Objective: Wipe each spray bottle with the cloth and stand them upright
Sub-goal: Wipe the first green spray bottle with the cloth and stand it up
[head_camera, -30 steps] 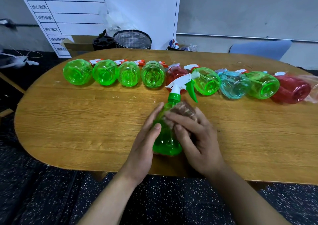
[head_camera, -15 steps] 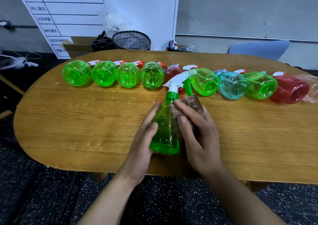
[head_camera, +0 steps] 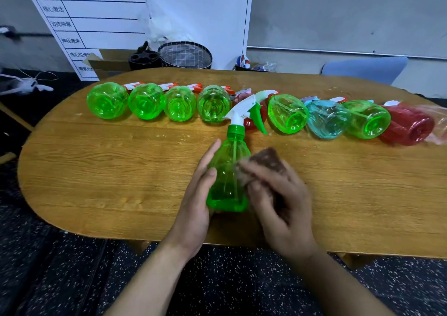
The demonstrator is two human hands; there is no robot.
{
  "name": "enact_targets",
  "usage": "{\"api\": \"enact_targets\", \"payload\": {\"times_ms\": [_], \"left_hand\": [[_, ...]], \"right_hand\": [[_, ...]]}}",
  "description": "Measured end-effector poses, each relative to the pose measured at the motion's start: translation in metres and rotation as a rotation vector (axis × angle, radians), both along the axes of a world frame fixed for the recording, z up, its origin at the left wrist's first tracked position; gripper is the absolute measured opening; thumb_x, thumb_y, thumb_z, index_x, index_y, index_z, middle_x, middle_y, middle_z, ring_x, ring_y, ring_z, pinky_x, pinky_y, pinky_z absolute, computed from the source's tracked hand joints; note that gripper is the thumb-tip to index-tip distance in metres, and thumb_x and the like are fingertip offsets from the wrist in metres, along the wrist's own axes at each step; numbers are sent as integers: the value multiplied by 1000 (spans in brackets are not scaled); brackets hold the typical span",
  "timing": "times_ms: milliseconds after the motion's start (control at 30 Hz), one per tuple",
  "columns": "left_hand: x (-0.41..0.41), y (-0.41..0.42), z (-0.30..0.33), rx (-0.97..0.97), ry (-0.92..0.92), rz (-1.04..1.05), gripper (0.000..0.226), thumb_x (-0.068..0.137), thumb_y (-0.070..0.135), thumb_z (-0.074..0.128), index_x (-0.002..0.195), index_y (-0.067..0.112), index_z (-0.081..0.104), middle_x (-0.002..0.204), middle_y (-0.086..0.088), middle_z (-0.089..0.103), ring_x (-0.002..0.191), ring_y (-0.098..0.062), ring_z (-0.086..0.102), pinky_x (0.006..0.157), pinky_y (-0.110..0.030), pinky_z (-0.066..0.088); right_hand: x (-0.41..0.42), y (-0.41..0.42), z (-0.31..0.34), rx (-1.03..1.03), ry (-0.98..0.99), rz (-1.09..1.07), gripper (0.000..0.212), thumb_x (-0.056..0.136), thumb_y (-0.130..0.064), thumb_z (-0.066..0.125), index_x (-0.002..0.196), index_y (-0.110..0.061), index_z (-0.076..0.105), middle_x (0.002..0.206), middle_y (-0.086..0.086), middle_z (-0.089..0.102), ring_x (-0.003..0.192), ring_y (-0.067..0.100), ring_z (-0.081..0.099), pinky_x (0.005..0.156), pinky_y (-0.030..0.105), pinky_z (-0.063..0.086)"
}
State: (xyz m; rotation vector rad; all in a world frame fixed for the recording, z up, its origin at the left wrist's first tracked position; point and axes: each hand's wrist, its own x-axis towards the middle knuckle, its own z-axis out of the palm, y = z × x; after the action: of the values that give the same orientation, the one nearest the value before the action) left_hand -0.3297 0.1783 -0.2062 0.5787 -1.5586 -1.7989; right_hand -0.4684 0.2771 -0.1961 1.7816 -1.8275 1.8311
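A green spray bottle (head_camera: pixel 226 175) with a white head and green trigger stands upright near the table's front edge. My left hand (head_camera: pixel 197 194) holds its left side, thumb on the front. My right hand (head_camera: pixel 278 202), blurred, grips a brown cloth (head_camera: pixel 268 162) against the bottle's right side. Behind it, several bottles lie on their sides in a row, bases toward me: green ones (head_camera: pixel 107 100), a red one (head_camera: pixel 251 122) partly hidden by the held bottle's head, a blue one (head_camera: pixel 326 118) and another red one (head_camera: pixel 408 127).
The oval wooden table (head_camera: pixel 96 170) has its front edge just under my wrists. A clear plastic bag (head_camera: pixel 437 124) lies at the far right. Behind the table are a wire basket (head_camera: pixel 185 54), a cardboard box (head_camera: pixel 106 61), a whiteboard (head_camera: pixel 96 13) and a blue chair (head_camera: pixel 365 68).
My right hand has slid the cloth from the front of the bottle round to its right side. The bottle's trigger has turned a little further right. My left hand keeps its hold.
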Motion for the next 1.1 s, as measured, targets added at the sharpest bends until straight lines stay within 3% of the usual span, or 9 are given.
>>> {"api": "enact_targets", "payload": {"times_ms": [100, 200, 333, 500, 667, 733, 833, 1000, 1100], "left_hand": [[-2, 2, 1, 38, 1, -39, 47, 105, 46, 48, 150, 56, 51, 165, 10, 48, 151, -21, 48, 115, -58, 49], [-2, 2, 3, 87, 31, -43, 46, 106, 43, 46, 150, 55, 52, 161, 9, 53, 147, -21, 53, 108, -51, 56], [-1, 0, 5, 126, 62, 23, 47, 109, 36, 45, 155, 45, 48, 153, -1, 62, 142, -25, 59, 118, -57, 44], [-1, -1, 4, 123, 46, 48, 48, 105, 38, 45, 151, 49, 53, 153, -9, 62, 141, -34, 59, 123, -58, 37], [0, 2, 7, 54, -3, 68, 73, 91, 67, 71, 156, 50, 45, 158, 1, 57, 148, -25, 53, 123, -62, 36], [-1, 3, 6, 53, -10, 56, 87, 81, 65, 83, 156, 50, 43, 154, 2, 61, 144, -27, 57, 118, -66, 41], [-2, 1, 5, 70, 11, 35, 70, 91, 48, 80, 151, 57, 47, 151, 3, 63, 139, -30, 61, 109, -71, 47], [-2, 1, 4, 96, 5, -23, 67, 93, 46, 72, 152, 59, 45, 156, 4, 59, 141, -30, 59, 109, -68, 49], [-2, 0, -2, 38, -27, -45, 62, 96, 53, 70, 151, 62, 45, 164, 12, 49, 150, -25, 49, 117, -69, 41]], "right_hand": [[-8, -12, 3, 76, -111, -146, 35, 104, -16, 57, 138, -22, 67, 133, 2, 68, 124, 1, 60, 100, 13, 43], [-9, -16, -4, 145, -55, -111, 36, 108, -23, 53, 143, -23, 64, 136, 1, 67, 126, 2, 59, 101, 15, 44], [-4, -6, -11, 84, 119, 66, 36, 103, -19, 60, 137, -19, 69, 127, 2, 64, 110, 6, 65, 85, 27, 56], [11, -1, -18, 43, 340, 152, 35, 92, -12, 70, 125, -21, 78, 111, -6, 59, 92, -3, 56, 90, 12, 44], [6, -5, -11, -47, -127, 64, 30, 96, -11, 60, 121, -11, 76, 115, 11, 73, 103, 20, 71, 86, 36, 57], [-1, -10, -8, -96, -333, -8, 29, 99, -7, 58, 124, -12, 72, 122, 3, 74, 113, 21, 69, 96, 34, 53], [-8, -19, -9, -108, -574, -20, 31, 100, -5, 53, 127, -13, 66, 127, -5, 69, 121, 15, 62, 103, 31, 48], [-9, -24, -9, -86, -625, -6, 31, 102, 1, 49, 129, -5, 63, 123, -14, 67, 118, 3, 61, 99, 16, 46], [-13, -24, -7, -76, -563, -2, 35, 104, 2, 47, 132, -7, 65, 130, -10, 69, 126, 9, 61, 105, 25, 47]]}}
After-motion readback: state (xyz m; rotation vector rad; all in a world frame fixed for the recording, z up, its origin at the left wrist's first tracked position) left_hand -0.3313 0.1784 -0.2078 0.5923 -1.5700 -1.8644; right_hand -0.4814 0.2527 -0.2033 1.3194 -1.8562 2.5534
